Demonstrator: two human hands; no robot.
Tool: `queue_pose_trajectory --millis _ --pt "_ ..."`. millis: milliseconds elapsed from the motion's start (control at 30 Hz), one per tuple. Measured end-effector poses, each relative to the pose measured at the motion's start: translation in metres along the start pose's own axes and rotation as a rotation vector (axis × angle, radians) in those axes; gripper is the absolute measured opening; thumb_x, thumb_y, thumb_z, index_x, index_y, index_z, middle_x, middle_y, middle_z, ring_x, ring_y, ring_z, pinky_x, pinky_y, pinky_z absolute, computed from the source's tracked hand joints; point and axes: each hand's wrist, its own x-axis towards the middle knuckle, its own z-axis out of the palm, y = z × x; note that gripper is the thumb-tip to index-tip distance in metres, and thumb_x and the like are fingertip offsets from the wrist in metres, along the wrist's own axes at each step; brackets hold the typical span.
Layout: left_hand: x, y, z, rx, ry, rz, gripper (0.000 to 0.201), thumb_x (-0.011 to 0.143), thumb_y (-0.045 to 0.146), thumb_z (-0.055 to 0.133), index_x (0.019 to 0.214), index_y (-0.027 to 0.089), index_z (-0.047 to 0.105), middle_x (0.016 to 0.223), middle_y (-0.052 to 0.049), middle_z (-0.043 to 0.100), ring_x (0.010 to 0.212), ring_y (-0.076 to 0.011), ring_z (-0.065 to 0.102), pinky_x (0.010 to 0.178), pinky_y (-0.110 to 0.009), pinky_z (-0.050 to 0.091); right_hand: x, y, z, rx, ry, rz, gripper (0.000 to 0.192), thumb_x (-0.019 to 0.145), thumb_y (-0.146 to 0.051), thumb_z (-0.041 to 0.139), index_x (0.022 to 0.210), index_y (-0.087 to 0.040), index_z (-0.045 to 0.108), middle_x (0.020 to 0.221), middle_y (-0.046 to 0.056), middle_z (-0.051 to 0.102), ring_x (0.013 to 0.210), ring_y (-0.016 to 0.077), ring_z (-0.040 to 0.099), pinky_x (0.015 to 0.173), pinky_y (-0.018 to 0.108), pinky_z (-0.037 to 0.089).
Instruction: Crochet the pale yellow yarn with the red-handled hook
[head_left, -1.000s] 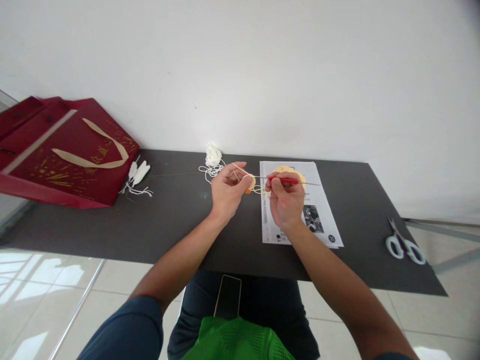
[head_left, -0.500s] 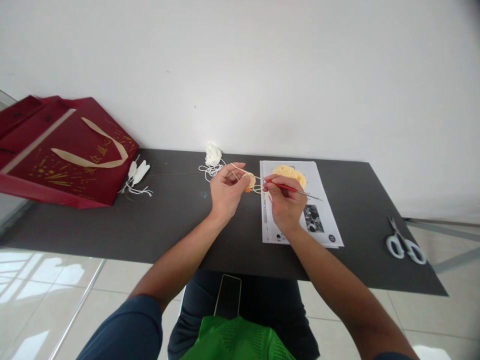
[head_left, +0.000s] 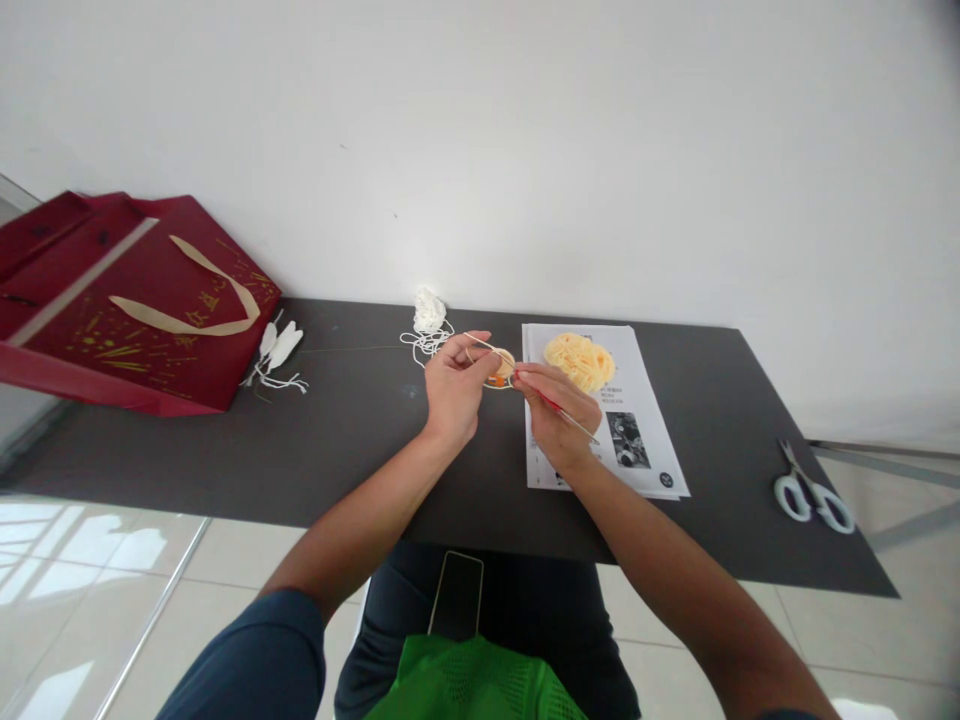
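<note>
On the dark desk (head_left: 300,450), the printed sheets (head_left: 637,385) now show the yellow yarn ball (head_left: 579,362) uncovered, since the right hand (head_left: 559,405) has shifted in beside the left hand (head_left: 454,385), apparently bringing the tool's front to the work. The right hand, palm turned down, grips the red-handled tool (head_left: 564,413), tipped into a slant; the left hand, fingers curled, narrowly pinches the small pale-yellow piece (head_left: 504,362) above the desk, beneath a taut yarn strand (head_left: 487,345)

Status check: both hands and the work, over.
Left fingers pinching small pale-yellow piece. Right fingers gripping slim red-handled tool beside it. Yellow yarn on printed sheets. Nothing seen in the way.
</note>
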Motion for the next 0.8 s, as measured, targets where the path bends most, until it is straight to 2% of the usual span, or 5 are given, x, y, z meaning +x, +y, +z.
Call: queue_pose_trajectory --millis 200,333,533,633,800 --pt "0.004 0.005 -0.003 -0.122 -0.082 -0.258 0.047 0.063 0.018 0.084 0.109 0.016 0.071 0.076 0.001 0.072 0.065 -0.0098 0.065 0.066 -0.024 0.048 0.001 0.0 0.002 0.003 0.022 0.037 0.024 0.082 -0.02 0.08 0.098 -0.037 0.082 0.105 0.002 0.083 0.095 0.0229 0.078 0.091 0.047 0.065" --pt "0.008 0.006 -0.005 -0.189 -0.142 -0.345 0.051 0.063 0.016 0.083 0.113 0.016 0.071 0.082 -0.001 0.074 0.069 -0.0106 0.066 0.069 -0.025 0.05 0.002 -0.001 0.005 0.085 0.055 0.159 0.018 0.082 -0.022 0.081 0.094 -0.035 0.083 0.105 0.001 0.083 0.096 0.0219 0.078 0.094 0.046 0.065" --pt "0.007 0.003 -0.005 -0.117 -0.188 -0.233 0.053 0.062 0.016 0.084 0.114 0.016 0.072 0.07 0.005 0.067 0.064 -0.0087 0.062 0.071 -0.026 0.05 0.014 0.006 0.006 0.377 0.171 0.422 0.011 0.081 -0.024 0.081 0.091 -0.026 0.077 0.09 -0.001 0.08 0.067 0.0122 0.072 0.065 0.029 0.061" --pt "0.006 0.004 -0.004 -0.004 -0.198 -0.151 0.056 0.061 0.015 0.084 0.115 0.017 0.072 0.067 0.007 0.066 0.059 -0.0077 0.06 0.068 -0.025 0.049 0.022 0.008 0.001 0.463 0.139 0.426 0.014 0.081 -0.024 0.08 0.089 -0.026 0.068 0.089 -0.003 0.077 0.063 0.0089 0.066 0.061 0.025 0.056" --pt "0.006 0.001 -0.005 0.157 -0.158 -0.036 0.057 0.065 0.015 0.08 0.121 0.017 0.07 0.066 0.006 0.067 0.057 -0.009 0.059 0.062 -0.024 0.049 0.026 0.001 -0.006 0.358 0.126 0.354 0.017 0.082 -0.024 0.08 0.088 -0.025 0.064 0.088 -0.002 0.075 0.065 0.009 0.063 0.062 0.025 0.052"
